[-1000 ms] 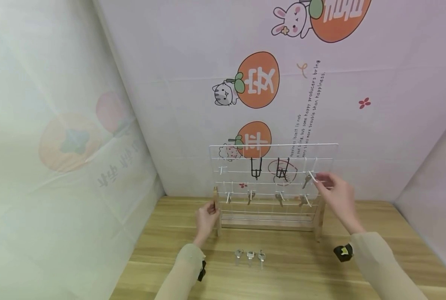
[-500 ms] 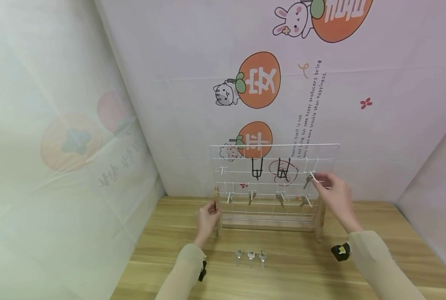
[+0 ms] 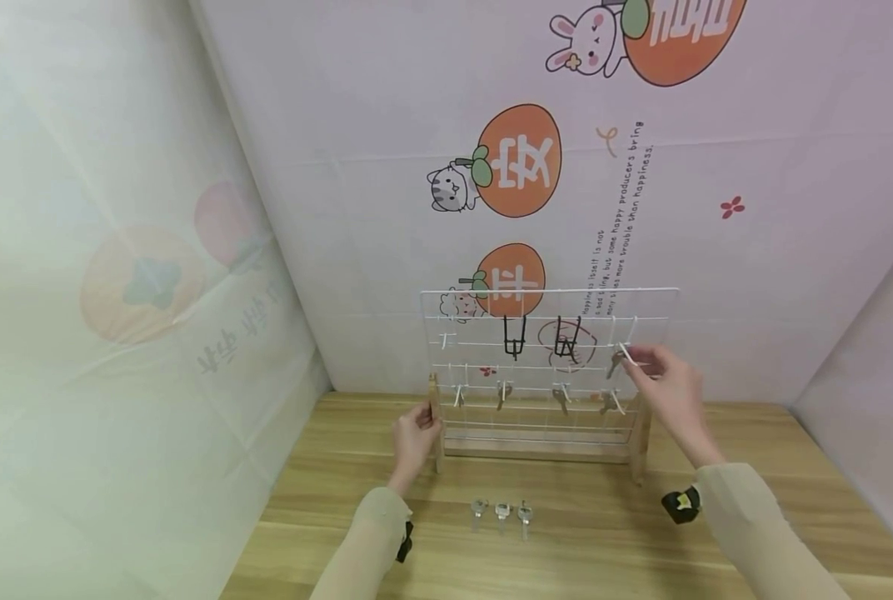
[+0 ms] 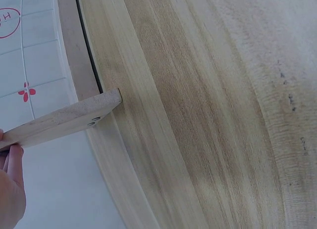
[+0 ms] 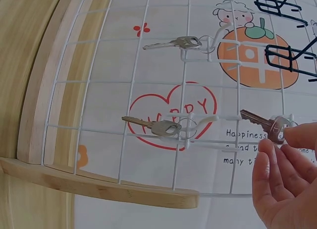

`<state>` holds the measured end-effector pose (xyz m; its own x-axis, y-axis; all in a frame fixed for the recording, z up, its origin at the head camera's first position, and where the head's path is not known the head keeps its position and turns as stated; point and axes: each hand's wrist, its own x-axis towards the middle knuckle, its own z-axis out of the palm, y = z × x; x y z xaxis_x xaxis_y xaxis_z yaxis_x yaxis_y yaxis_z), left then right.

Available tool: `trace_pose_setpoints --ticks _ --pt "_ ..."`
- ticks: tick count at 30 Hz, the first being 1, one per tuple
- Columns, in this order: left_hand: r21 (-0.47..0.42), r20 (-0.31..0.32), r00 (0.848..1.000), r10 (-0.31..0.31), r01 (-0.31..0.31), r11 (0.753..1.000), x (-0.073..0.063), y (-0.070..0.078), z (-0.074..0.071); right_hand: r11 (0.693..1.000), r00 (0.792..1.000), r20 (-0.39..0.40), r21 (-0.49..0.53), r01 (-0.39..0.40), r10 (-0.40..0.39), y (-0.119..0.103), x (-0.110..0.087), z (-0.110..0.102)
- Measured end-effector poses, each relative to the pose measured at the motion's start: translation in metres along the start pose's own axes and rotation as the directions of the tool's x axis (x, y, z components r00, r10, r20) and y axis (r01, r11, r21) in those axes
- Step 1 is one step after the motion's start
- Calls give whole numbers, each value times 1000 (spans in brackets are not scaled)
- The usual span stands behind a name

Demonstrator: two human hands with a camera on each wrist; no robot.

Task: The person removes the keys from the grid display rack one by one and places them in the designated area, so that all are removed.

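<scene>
My right hand [image 3: 669,387] is at the upper right of a white wire grid rack [image 3: 547,290]. Its thumb and fingers pinch the head of a metal key [image 5: 270,126] by a white hook; the blade points away from the hand. Part of the key's ring is hidden by the thumb. My left hand [image 3: 415,433] holds the rack's left wooden post [image 4: 64,120], fingers on one side and a fingertip on the other. Lower on the grid, more keys hang from white hooks, among them a brassy key [image 5: 161,127] and a silver key [image 5: 185,42].
Several keys, such as the middle one [image 3: 502,510], lie in a row on the wooden table [image 3: 566,567] before the rack. Two black hooks, one of them the left black hook [image 3: 515,337], sit high on the grid. A printed cloth [image 3: 386,208] hangs close behind.
My right hand has shifted very slightly left at the upper right hook, still holding the key. My left hand stays on the post.
</scene>
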<state>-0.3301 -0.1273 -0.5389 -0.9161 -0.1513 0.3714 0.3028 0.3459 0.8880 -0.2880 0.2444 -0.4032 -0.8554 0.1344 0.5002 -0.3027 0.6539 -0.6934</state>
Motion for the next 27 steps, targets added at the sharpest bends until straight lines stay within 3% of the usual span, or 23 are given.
trace_pose_setpoints --ticks 27 --pt "8 5 1000 -9 9 1000 1 0 0 1000 1000 5 26 -17 17 -1 3 2"
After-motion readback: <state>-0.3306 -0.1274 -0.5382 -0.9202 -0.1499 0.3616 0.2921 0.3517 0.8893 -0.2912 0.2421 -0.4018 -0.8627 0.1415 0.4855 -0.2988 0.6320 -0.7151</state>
